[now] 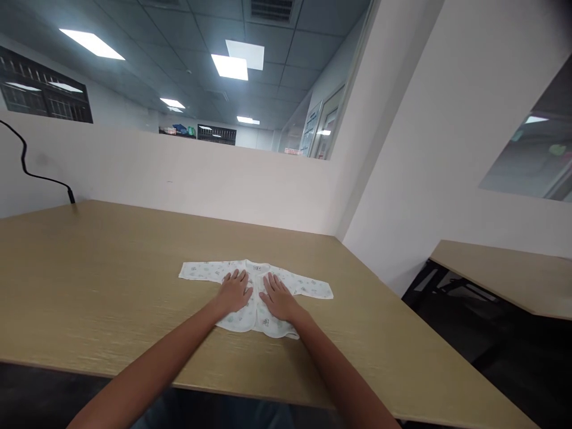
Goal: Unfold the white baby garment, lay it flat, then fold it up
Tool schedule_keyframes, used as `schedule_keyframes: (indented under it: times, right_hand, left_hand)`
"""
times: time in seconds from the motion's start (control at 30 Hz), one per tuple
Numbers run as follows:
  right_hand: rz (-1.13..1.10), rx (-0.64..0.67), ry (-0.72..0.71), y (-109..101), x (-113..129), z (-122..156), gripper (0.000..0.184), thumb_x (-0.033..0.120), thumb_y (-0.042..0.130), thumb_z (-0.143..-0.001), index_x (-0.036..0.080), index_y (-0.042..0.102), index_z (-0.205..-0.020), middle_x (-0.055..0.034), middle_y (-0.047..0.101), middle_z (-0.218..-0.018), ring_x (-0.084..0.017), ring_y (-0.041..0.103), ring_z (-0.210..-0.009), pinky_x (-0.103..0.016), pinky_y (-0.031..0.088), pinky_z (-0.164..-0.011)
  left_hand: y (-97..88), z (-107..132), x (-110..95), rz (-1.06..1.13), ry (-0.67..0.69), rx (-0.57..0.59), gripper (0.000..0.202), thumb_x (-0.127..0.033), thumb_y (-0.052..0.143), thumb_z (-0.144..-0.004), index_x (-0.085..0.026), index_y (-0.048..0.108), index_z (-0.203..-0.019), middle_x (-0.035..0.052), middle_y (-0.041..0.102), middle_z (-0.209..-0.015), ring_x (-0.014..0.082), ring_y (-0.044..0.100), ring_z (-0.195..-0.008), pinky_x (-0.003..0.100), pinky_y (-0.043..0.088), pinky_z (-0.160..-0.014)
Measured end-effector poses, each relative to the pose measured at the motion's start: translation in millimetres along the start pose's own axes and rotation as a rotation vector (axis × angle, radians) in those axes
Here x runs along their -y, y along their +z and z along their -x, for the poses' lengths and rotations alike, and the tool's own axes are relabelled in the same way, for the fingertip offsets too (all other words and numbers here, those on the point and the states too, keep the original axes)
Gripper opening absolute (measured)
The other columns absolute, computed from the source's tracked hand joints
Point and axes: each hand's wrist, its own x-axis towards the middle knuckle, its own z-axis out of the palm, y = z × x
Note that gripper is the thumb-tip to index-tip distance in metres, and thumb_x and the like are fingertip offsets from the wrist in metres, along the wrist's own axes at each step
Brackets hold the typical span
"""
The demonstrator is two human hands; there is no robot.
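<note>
A small white baby cardigan (257,302) with a faint printed pattern lies spread on the wooden table (134,310). Its sleeves stretch out to both sides, and its neckline faces the far wall. My left hand (234,292) rests flat on the left front panel, fingers pointing away from me. On the right front panel lies my right hand (279,298), also flat with its fingers extended. The front opening runs between the two hands. Parts of both panels are hidden under my palms, and the lower right hem looks slightly uneven.
A low white wall (201,179) with glass above borders the table's far side. A black cable (44,177) hangs at the far left and reaches the tabletop. Beyond a gap on the right stands another table (504,271) with dark legs.
</note>
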Motion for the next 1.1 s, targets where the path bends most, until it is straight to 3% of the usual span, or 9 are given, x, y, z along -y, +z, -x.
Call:
schedule_keyframes:
  times: [0.1,0.27,0.33,0.4,0.53,0.63,0.87,0.97,1.1]
  right_hand:
    - [0.008,0.031,0.024,1,-5,1,0.075,0.052,0.033,-0.110,0.006,0.023,-0.168,-0.0173,0.003,-0.171,-0.033,0.003,-0.161,-0.049,0.013,-0.131]
    - [-0.060,-0.165,0.047,-8,0,-7,0.069,0.048,0.035,-0.109,0.005,0.039,-0.163,-0.0152,0.030,-0.168,-0.028,0.027,-0.157,-0.040,0.020,-0.130]
    - [-0.068,-0.241,0.067,-9,5,-14,0.066,0.042,0.033,-0.109,0.003,0.041,-0.161,-0.0158,0.036,-0.165,-0.024,0.033,-0.154,-0.034,0.021,-0.129]
    - [-0.054,-0.214,0.085,-7,9,-20,0.068,0.041,0.034,-0.108,0.000,0.037,-0.162,-0.0172,0.033,-0.166,-0.025,0.028,-0.156,-0.033,0.018,-0.130]
    - [-0.019,-0.041,0.140,3,10,-24,0.077,0.049,0.029,-0.110,0.000,0.018,-0.168,-0.0145,0.005,-0.173,-0.031,0.004,-0.161,-0.044,0.009,-0.131]
    - [-0.023,-0.018,0.147,7,7,-22,0.078,0.051,0.027,-0.110,0.004,0.011,-0.170,-0.0115,-0.004,-0.173,-0.032,0.000,-0.161,-0.044,0.007,-0.131]
    - [-0.043,-0.111,0.194,6,4,-23,0.085,0.052,0.035,-0.108,-0.004,0.012,-0.167,-0.0213,0.007,-0.172,-0.032,0.006,-0.161,-0.042,0.011,-0.131]
    - [-0.021,-0.080,0.216,5,-3,-24,0.083,0.053,0.033,-0.109,-0.003,0.014,-0.168,-0.0211,0.007,-0.172,-0.033,0.004,-0.161,-0.044,0.010,-0.130]
    - [-0.005,-0.047,0.306,-2,-26,-21,0.076,0.054,0.026,-0.111,0.007,0.015,-0.170,-0.0166,0.006,-0.173,-0.034,0.004,-0.161,-0.053,0.008,-0.130]
  left_hand:
    - [3.8,4,7,0.011,0.005,0.068,0.069,-0.049,0.034,-0.106,-0.008,0.036,-0.162,0.0169,0.030,-0.170,0.0365,0.024,-0.159,0.056,0.020,-0.129]
    - [1.2,1,6,0.014,0.038,-0.021,0.065,-0.049,0.036,-0.105,-0.012,0.047,-0.158,0.0137,0.035,-0.169,0.0321,0.026,-0.159,0.052,0.018,-0.131]
    - [1.9,-3,4,0.010,0.024,-0.047,0.065,-0.049,0.036,-0.105,-0.014,0.045,-0.159,0.0121,0.030,-0.171,0.0313,0.024,-0.160,0.052,0.017,-0.132]
    - [4.3,-5,4,0.004,-0.006,-0.008,0.066,-0.051,0.035,-0.106,-0.018,0.041,-0.162,0.0104,0.025,-0.173,0.0329,0.020,-0.161,0.055,0.016,-0.131]
    - [9.7,-5,6,0.006,-0.014,0.097,0.070,-0.059,0.027,-0.106,-0.023,0.036,-0.166,0.0088,0.023,-0.173,0.0351,0.016,-0.162,0.058,0.011,-0.131]
    - [11.2,-4,8,0.016,0.002,0.114,0.072,-0.062,0.025,-0.106,-0.023,0.034,-0.166,0.0093,0.022,-0.174,0.0357,0.014,-0.162,0.059,0.009,-0.131]
    - [6.1,-6,12,0.063,-0.003,0.040,0.070,-0.065,0.027,-0.105,-0.026,0.044,-0.161,0.0090,0.025,-0.173,0.0389,0.012,-0.162,0.063,0.008,-0.129]
    - [-0.1,-10,27,0.097,-0.083,0.067,0.072,-0.066,0.021,-0.106,-0.027,0.039,-0.164,0.0093,0.022,-0.174,0.0369,0.014,-0.162,0.062,0.015,-0.128]
    - [-6.3,-15,59,0.094,-0.159,0.141,0.076,-0.066,0.012,-0.106,-0.025,0.027,-0.168,0.0117,0.022,-0.173,0.0337,0.018,-0.161,0.061,0.020,-0.127]
